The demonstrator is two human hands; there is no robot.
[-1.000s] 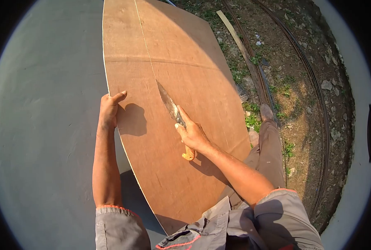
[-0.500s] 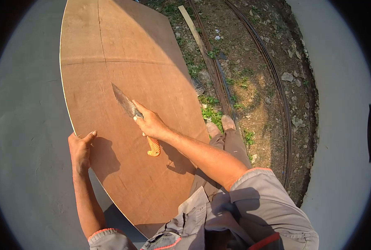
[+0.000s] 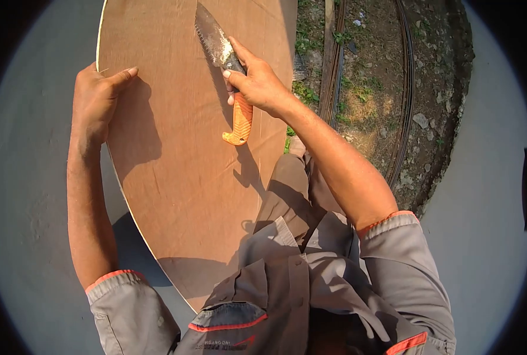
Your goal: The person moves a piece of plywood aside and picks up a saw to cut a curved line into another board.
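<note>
A hand saw [image 3: 213,38] with a toothed, worn blade and an orange grip is in my right hand [image 3: 257,83]. My fingers close around the front of the grip, and the blade points up and away over the board. Under it lies a large brown plywood sheet [image 3: 180,195] with a pale edge. My left hand [image 3: 101,94] clasps the sheet's left edge, thumb flat on top and fingers hidden beneath. Shadows of both hands and the saw fall across the wood.
A grey wall [image 3: 27,195] runs along the left, and another pale grey surface [image 3: 500,154] stands at the right. Between them, the ground holds long bundled metal rods [image 3: 406,89], a wooden strip [image 3: 328,53], weeds and stones [image 3: 420,120]. My legs [image 3: 284,183] are close against the sheet.
The view has tilted back toward my body, so hands and board sit higher in it. The saw now points more steeply up the sheet. Both hands keep their holds.
</note>
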